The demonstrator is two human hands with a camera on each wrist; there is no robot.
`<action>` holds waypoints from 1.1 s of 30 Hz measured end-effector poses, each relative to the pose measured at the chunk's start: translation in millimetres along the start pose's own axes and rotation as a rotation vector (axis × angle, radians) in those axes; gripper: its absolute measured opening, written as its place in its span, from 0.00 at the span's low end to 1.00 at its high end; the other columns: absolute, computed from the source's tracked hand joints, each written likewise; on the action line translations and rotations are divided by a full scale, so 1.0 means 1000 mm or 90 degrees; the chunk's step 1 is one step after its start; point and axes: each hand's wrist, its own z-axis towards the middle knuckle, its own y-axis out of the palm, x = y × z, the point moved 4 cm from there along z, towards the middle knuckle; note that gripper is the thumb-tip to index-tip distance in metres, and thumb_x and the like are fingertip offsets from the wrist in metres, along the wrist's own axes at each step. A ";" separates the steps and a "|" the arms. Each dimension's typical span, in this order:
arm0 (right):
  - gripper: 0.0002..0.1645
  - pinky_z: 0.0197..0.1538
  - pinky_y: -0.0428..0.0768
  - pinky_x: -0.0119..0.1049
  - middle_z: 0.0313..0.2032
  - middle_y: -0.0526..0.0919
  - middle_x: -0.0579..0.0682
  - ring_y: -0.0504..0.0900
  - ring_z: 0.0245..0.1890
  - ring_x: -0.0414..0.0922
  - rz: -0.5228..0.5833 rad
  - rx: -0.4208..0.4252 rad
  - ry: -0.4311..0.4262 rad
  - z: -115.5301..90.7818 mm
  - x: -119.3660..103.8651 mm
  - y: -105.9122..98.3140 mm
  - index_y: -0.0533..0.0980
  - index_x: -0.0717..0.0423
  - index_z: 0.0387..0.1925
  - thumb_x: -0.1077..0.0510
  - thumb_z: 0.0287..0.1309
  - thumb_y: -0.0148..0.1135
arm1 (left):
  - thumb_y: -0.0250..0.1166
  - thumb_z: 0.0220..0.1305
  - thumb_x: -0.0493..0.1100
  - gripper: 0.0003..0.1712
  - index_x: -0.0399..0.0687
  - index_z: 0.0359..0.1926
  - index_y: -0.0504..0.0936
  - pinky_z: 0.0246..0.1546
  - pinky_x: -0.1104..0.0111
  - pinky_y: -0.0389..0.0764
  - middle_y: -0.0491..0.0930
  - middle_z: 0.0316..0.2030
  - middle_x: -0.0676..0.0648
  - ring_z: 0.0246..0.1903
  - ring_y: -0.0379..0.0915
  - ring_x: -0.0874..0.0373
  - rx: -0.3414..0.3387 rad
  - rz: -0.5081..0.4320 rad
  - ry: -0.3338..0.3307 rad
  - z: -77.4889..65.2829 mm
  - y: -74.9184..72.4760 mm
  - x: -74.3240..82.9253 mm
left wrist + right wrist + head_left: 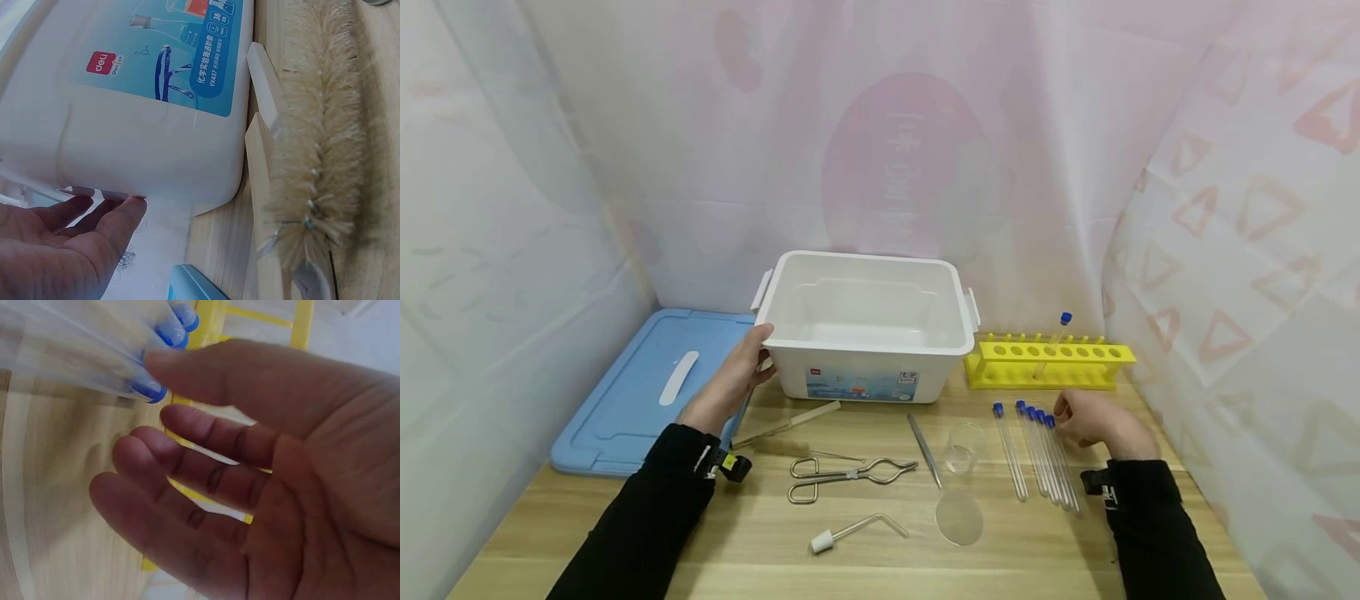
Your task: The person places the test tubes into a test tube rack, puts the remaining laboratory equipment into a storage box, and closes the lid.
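Fabric walls (1037, 208) close in wooden table (737, 575) left, right and far; open room is mostly along the near edge. White bin (865, 362) far middle, upright: looks stiff, light, smooth; rim probably best hold. Blue lid (617, 417) lies just left of it, limiting slide room there. Yellow rack (1060, 382) just right, one capped tube (1064, 319) standing in it. Left hand (726, 379) at bin's left end, fingers part-bent, tips on outer wall, no firm grasp visible. Right hand (1097, 421) by capped ends of blue-capped tubes (1052, 458), fingers loosely curled, nothing held; can't tell if thumb touches. Tubes lie nearer than rack: light, likely slippery, fragile if glass; pinch just below cap, bare wood to their right.
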 end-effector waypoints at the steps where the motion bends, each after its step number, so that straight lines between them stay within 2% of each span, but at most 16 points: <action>1: 0.15 0.40 0.89 0.43 0.47 0.82 0.66 0.79 0.40 0.51 0.000 0.001 0.012 0.000 0.000 0.001 0.75 0.75 0.57 0.71 0.77 0.68 | 0.39 0.95 0.74 0.51 0.51 0.99 0.41 1.00 0.35 0.53 0.41 0.97 0.33 0.97 0.36 0.31 0.000 0.000 0.000 0.000 0.000 0.000; 7: 0.12 0.43 0.98 0.47 0.45 0.83 0.64 0.85 0.41 0.53 -0.003 0.026 0.050 0.002 -0.002 0.005 0.77 0.73 0.51 0.70 0.74 0.70 | 0.40 0.94 0.75 0.51 0.52 0.99 0.44 1.00 0.35 0.54 0.42 0.97 0.35 0.97 0.37 0.31 0.001 0.003 0.005 0.000 0.001 0.000; 11: 0.08 0.40 0.94 0.42 0.38 0.80 0.58 0.83 0.37 0.50 -0.005 0.033 0.046 0.004 -0.003 0.008 0.76 0.69 0.45 0.71 0.72 0.69 | 0.40 0.95 0.75 0.51 0.51 0.99 0.43 1.00 0.35 0.54 0.41 0.97 0.34 0.98 0.36 0.31 0.002 0.006 0.005 0.000 0.001 0.000; 14: 0.09 0.36 0.86 0.36 0.32 0.77 0.53 0.78 0.31 0.46 -0.015 0.031 0.040 0.007 -0.003 0.009 0.74 0.64 0.38 0.71 0.71 0.68 | 0.40 0.95 0.74 0.51 0.51 0.99 0.42 1.00 0.35 0.53 0.40 0.97 0.34 0.98 0.35 0.31 0.003 0.006 0.005 0.000 0.002 0.000; 16: 0.08 0.35 0.83 0.35 0.31 0.77 0.52 0.76 0.30 0.44 -0.024 0.029 0.035 0.008 -0.004 0.009 0.74 0.64 0.38 0.71 0.71 0.67 | 0.40 0.94 0.75 0.52 0.51 0.99 0.41 1.00 0.35 0.52 0.39 0.97 0.34 0.98 0.34 0.31 0.003 0.006 0.003 0.000 0.002 0.001; 19: 0.07 0.37 0.85 0.36 0.37 0.81 0.58 0.77 0.31 0.45 -0.025 0.028 0.036 0.009 -0.004 0.007 0.76 0.70 0.46 0.71 0.75 0.67 | 0.40 0.94 0.75 0.52 0.52 0.99 0.40 1.00 0.35 0.52 0.38 0.97 0.34 0.97 0.34 0.30 0.005 0.005 0.002 0.001 0.003 0.001; 21: 0.12 0.39 0.88 0.40 0.43 0.83 0.65 0.80 0.34 0.48 -0.027 0.032 0.032 0.009 -0.003 0.006 0.76 0.75 0.55 0.70 0.78 0.66 | 0.40 0.95 0.74 0.51 0.52 0.99 0.40 1.00 0.35 0.51 0.38 0.97 0.34 0.97 0.34 0.30 0.006 0.006 0.002 0.001 0.003 0.001; 24: 0.16 0.41 0.92 0.45 0.49 0.84 0.71 0.84 0.38 0.52 -0.027 0.047 0.028 0.008 -0.002 0.002 0.74 0.78 0.60 0.68 0.81 0.65 | 0.40 0.95 0.72 0.50 0.51 0.99 0.41 1.00 0.34 0.52 0.39 0.97 0.33 0.97 0.34 0.30 0.007 0.006 0.005 0.002 0.003 0.002; 29: 0.17 0.41 0.94 0.48 0.45 0.84 0.68 0.86 0.38 0.53 -0.033 0.080 0.008 0.007 -0.002 -0.005 0.75 0.78 0.61 0.66 0.84 0.65 | 0.40 0.96 0.72 0.50 0.50 0.99 0.41 1.00 0.34 0.53 0.38 0.97 0.33 0.97 0.33 0.30 0.006 0.006 0.007 0.001 0.002 0.001; 33: 0.19 0.39 0.92 0.46 0.43 0.84 0.67 0.86 0.36 0.52 -0.032 0.107 -0.016 0.007 -0.003 -0.011 0.74 0.79 0.64 0.66 0.84 0.64 | 0.39 0.95 0.73 0.50 0.51 0.99 0.40 1.00 0.34 0.52 0.38 0.97 0.34 0.97 0.33 0.30 0.002 0.004 0.007 0.000 0.001 0.001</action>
